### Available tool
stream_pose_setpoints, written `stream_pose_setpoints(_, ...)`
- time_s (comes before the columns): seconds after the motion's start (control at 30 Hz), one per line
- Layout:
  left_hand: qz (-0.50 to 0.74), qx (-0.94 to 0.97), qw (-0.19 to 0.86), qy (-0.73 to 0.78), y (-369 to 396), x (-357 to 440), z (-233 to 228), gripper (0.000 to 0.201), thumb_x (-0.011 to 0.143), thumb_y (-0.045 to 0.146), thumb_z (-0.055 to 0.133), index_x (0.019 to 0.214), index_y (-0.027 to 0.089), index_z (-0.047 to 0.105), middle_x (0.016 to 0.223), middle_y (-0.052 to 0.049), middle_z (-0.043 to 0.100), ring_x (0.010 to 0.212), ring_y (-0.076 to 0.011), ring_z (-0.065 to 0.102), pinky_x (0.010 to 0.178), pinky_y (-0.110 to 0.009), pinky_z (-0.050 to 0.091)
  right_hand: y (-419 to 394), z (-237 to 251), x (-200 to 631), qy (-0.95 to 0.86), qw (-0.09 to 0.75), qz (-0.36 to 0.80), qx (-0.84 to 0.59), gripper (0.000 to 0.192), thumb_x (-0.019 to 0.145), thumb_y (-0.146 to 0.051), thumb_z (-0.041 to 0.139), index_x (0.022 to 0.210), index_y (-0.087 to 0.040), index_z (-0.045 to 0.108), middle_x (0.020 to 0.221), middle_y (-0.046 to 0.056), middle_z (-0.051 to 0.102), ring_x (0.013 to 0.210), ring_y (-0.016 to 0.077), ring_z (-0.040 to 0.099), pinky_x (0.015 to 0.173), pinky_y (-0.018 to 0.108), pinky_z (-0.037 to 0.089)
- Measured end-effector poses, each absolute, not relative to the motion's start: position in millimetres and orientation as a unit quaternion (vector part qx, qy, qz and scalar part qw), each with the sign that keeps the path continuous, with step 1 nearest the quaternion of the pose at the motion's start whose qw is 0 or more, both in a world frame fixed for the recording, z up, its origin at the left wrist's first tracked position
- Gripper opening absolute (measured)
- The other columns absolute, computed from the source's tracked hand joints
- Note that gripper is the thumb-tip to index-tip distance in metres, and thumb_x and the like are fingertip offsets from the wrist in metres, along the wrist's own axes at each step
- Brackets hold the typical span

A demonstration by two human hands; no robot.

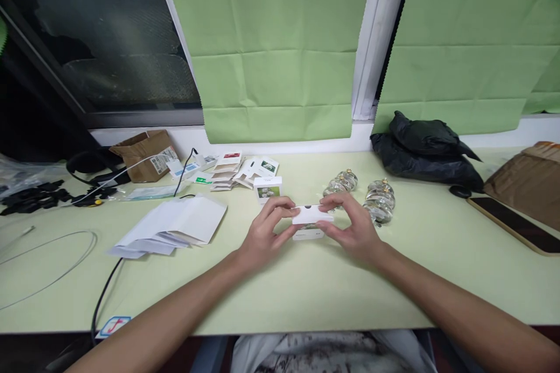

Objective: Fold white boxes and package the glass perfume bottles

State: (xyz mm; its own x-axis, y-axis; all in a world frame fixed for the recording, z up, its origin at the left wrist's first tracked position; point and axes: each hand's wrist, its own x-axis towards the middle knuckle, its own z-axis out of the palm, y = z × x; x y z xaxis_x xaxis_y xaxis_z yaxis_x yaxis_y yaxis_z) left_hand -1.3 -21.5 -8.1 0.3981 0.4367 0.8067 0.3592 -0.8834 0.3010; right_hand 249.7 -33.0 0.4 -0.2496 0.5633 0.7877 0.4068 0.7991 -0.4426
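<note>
**Small White Box Held Between Two Hands Over the Counter**

Centrally, just above the pale green counter (306,285), held a small white box (311,214) between both hands. Left hand (266,230) curled partly closed, fingertips pinching the box's left end, thumb underneath. Right hand (352,227) likewise half closed, fingers pinching the right end, thumb tucked below. Carried a dark round mark on the box's upper face. Directly beneath the held box, touching the counter, lay a second white piece (308,235), partly hidden by the hands; cannot tell whether lid or tray.

Just beyond the left hand, stood a small white carton with a green picture (268,189). Farther beyond and to the left of that hand, spread a loose heap of small printed cards (238,172). Well to the left of the left hand, fanned a stack of white envelopes (175,224), with a torn brown cardboard box (146,154) behind them and black cables (100,303) trailing over the near edge. Just beyond the right hand, lay two clear glass ornaments (365,195) side by side. Far beyond the right hand, against the wall, slumped a black plastic bag (424,148); well to the right, rested a dark phone (514,224) beside a brown paper package (529,180).
</note>
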Motion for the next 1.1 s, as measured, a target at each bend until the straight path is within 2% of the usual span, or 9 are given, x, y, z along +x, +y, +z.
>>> stream_pose_setpoints(0.13, 0.489, 0.838, 0.035, 0.239, -23.6, -1.2, -6.6, 0.031, 0.094, 0.015, 0.074, 0.120, 0.025, 0.062, 0.118, -0.010, 0.066, 0.112, -0.0253, 0.066, 0.092, -0.043, 0.058, -30.5, 1.8, 251.0, -0.799, 0.531, 0.056, -0.276, 0.015, 0.104, -0.026, 0.064, 0.119, -0.026, 0.061, 0.103, 0.008, 0.072, 0.095, 0.0253, 0.069, 0.083, 0.043, 0.057)
stream_pose_setpoints(0.27, 0.489, 0.835, 0.025, 0.251, -23.9, -0.4, -9.2, 0.029, 0.093, 0.021, 0.077, 0.116, 0.024, 0.061, 0.114, -0.010, 0.067, 0.109, -0.0260, 0.067, 0.089, -0.043, 0.059, -27.6, 3.5, 249.2, -0.798, 0.537, 0.028, -0.271, 0.016, 0.106, -0.020, 0.057, 0.119, -0.028, 0.062, 0.101, 0.007, 0.071, 0.094, 0.0254, 0.068, 0.080, 0.043, 0.057)
stream_pose_setpoints(0.47, 0.536, 0.797, 0.100, 0.262, -24.2, 2.1, -15.0, 0.053, 0.092, 0.026, 0.079, 0.136, 0.027, 0.050, 0.120, -0.008, 0.063, 0.102, -0.0205, 0.070, 0.088, -0.041, 0.065, -28.8, 10.0, 247.9, -0.805, 0.517, 0.048, -0.288, 0.014, 0.106, -0.019, 0.056, 0.111, -0.026, 0.067, 0.105, 0.010, 0.069, 0.098, 0.0255, 0.067, 0.083, 0.043, 0.056)
stream_pose_setpoints(0.63, 0.495, 0.824, 0.078, 0.264, -27.7, 2.2, -8.8, 0.040, 0.097, 0.020, 0.072, 0.134, 0.026, 0.059, 0.116, -0.009, 0.061, 0.108, -0.0225, 0.065, 0.088, -0.041, 0.065, -27.8, 10.4, 248.4, -0.813, 0.501, 0.068, -0.288, 0.014, 0.106, -0.018, 0.055, 0.108, -0.025, 0.067, 0.103, 0.009, 0.068, 0.098, 0.0243, 0.066, 0.083, 0.041, 0.055)
stream_pose_setpoints(0.83, 0.510, 0.812, 0.114, 0.260, -29.7, 6.3, -6.1, 0.037, 0.097, 0.018, 0.072, 0.131, 0.026, 0.059, 0.125, -0.010, 0.056, 0.119, -0.0229, 0.060, 0.089, -0.039, 0.065, -27.0, 11.9, 248.7, -0.808, 0.505, 0.094, -0.287, 0.013, 0.107, -0.020, 0.055, 0.106, -0.025, 0.067, 0.101, 0.008, 0.069, 0.098, 0.0246, 0.066, 0.084, 0.042, 0.054)
stream_pose_setpoints(0.97, 0.512, 0.806, 0.111, 0.277, -30.9, 7.8, -4.5, 0.037, 0.097, 0.019, 0.073, 0.130, 0.025, 0.058, 0.119, -0.008, 0.063, 0.111, -0.0212, 0.064, 0.089, -0.038, 0.063, -25.9, 12.0, 248.9, -0.807, 0.501, 0.110, -0.293, 0.011, 0.107, -0.022, 0.056, 0.106, -0.025, 0.067, 0.101, 0.008, 0.069, 0.099, 0.0251, 0.066, 0.085, 0.042, 0.054)
stream_pose_setpoints(1.1, 0.514, 0.804, 0.106, 0.278, -31.6, 8.6, -1.9, 0.033, 0.097, 0.018, 0.072, 0.127, 0.025, 0.061, 0.117, -0.008, 0.064, 0.109, -0.0204, 0.065, 0.087, -0.036, 0.063, -24.9, 10.7, 249.0, -0.804, 0.490, 0.126, -0.312, 0.011, 0.107, -0.024, 0.056, 0.111, -0.025, 0.067, 0.104, 0.008, 0.069, 0.098, 0.0240, 0.066, 0.083, 0.040, 0.053)
